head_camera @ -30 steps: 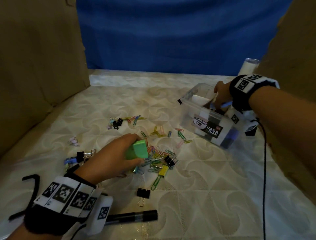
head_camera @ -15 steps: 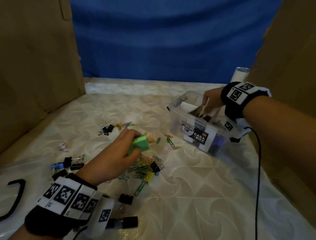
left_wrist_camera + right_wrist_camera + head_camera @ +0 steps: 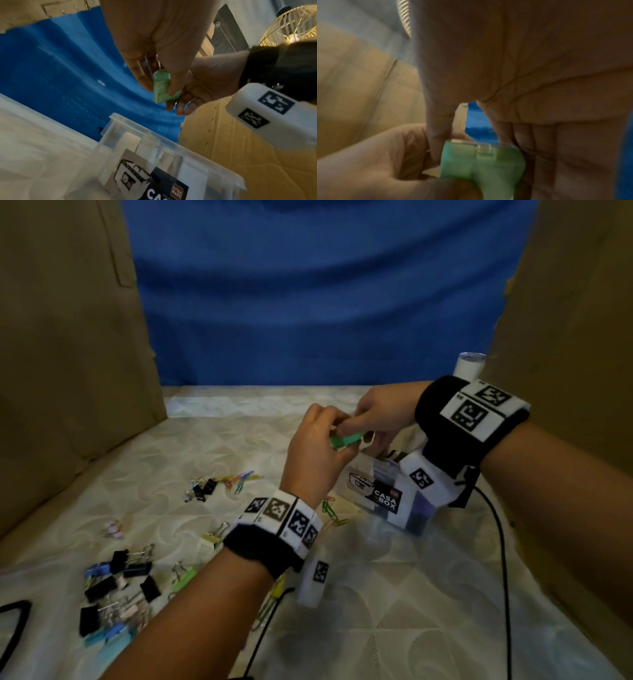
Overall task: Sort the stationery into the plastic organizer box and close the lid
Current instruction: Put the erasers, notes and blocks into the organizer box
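Item: loose binder clips in black, blue and green [image 3: 113, 583], lying nearest on the quilted cream mattress [image 3: 394, 604]. Coloured wire paper clips [image 3: 239, 479] are lying farther out. All unsorted.

Item: small green plastic stationery piece [image 3: 346, 440], being held in the air directly above the open clear plastic organizer box with a black label [image 3: 380, 494]. Left hand [image 3: 317, 460] is pinching one end; right hand [image 3: 380, 414] is pinching the other. Both grips are clenched on it.

Orientation: its long axis is running roughly level, left to right between the hands. Which end is the front cannot be told.

Handling judgement: one hand should be letting go before lowering. The piece should be turned to match a free compartment, then set down, not dropped.

Item: pale cylinder [image 3: 471, 364], standing beyond the box.
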### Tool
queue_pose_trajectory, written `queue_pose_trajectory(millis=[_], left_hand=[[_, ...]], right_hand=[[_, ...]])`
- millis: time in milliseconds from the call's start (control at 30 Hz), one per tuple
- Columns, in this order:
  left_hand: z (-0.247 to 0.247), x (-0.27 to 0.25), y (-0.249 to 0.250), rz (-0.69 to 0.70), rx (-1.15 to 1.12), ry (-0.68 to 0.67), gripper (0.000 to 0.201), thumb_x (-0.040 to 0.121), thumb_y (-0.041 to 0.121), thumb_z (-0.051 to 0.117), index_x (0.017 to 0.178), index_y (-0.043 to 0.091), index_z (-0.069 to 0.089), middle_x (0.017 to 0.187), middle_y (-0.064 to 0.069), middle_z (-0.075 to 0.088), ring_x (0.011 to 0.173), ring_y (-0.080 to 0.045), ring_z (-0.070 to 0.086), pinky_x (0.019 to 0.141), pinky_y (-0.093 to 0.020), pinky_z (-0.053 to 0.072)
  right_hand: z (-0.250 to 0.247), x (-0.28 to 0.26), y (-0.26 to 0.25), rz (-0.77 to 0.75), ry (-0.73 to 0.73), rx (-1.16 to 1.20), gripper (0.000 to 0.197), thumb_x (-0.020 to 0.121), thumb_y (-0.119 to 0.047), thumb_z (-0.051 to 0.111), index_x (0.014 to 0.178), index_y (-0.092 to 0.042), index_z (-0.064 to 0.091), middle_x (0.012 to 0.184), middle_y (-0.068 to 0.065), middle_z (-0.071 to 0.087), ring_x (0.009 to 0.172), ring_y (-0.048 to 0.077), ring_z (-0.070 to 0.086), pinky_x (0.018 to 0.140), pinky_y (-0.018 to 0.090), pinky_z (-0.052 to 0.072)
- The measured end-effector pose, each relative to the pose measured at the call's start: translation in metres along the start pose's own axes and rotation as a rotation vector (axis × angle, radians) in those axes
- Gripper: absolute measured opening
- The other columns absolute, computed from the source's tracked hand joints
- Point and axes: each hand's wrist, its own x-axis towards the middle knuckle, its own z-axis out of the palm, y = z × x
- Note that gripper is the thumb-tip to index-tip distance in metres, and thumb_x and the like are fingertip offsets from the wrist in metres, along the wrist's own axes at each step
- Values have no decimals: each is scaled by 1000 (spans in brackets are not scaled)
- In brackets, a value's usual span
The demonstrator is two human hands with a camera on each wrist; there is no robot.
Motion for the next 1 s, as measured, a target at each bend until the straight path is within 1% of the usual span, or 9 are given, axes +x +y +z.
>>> queue_pose_trajectory(millis=[133,267,333,400,467,533,633,800,1000], left_hand=[[24,13,-4,9,-6,-178,46,81,34,69,120,16,54,116,3,51,103,-13,55,89,-30,50],[47,8,-25,-16,308,-429,56,95,45,45,142,15,38,147,-5,40,134,-22,37,113,-37,31],[54,1,-33,15,388,-458,57,98,48,32,143,13,37,151,-6,38,140,-22,29,117,-37,21],[58,-3,-38,47,414,-440,59,99,49,26,145,13,34,154,-5,33,145,-20,22,120,-37,13],[58,-3,-40,55,423,-454,61,99,50,22,148,15,28,157,-3,27,147,-17,17,122,-36,8],[56,-2,-41,57,427,-482,61,100,50,21,149,15,25,158,-2,24,147,-17,15,121,-35,5],[54,-1,-40,62,420,-511,61,100,48,21,150,14,23,159,-3,21,148,-17,13,121,-34,5],[51,0,-37,27,410,-548,60,101,46,24,150,12,22,160,-5,18,148,-18,12,119,-31,4],[42,2,-29,12,393,-603,57,102,39,29,150,8,23,159,-8,19,148,-20,13,119,-32,8]], right_hand=[[-21,9,17,157,82,-245,57,74,-63,64,92,-9,66,91,5,63,86,25,62,73,34,48],[-23,29,53,336,103,-368,45,71,-55,73,66,-14,54,79,5,59,69,22,55,71,35,48],[-15,38,68,359,122,-365,42,68,-46,78,84,-9,66,95,5,64,83,22,58,80,34,49],[-5,45,74,341,121,-332,55,74,-28,78,117,0,60,109,14,56,95,22,48,83,33,39],[2,50,72,359,95,-349,58,77,-23,76,125,2,55,126,21,56,107,28,52,89,38,40],[5,61,71,393,69,-398,55,77,-35,75,119,-4,60,122,18,60,102,29,56,91,35,45],[5,83,76,430,35,-527,53,67,-59,73,86,-11,59,85,6,62,86,28,59,90,47,52],[16,151,128,436,-85,-672,62,36,-63,80,71,-16,59,73,2,64,74,25,63,76,46,56],[22,213,184,346,-155,-813,34,58,-45,80,59,-22,55,79,1,62,75,20,58,81,38,55]])
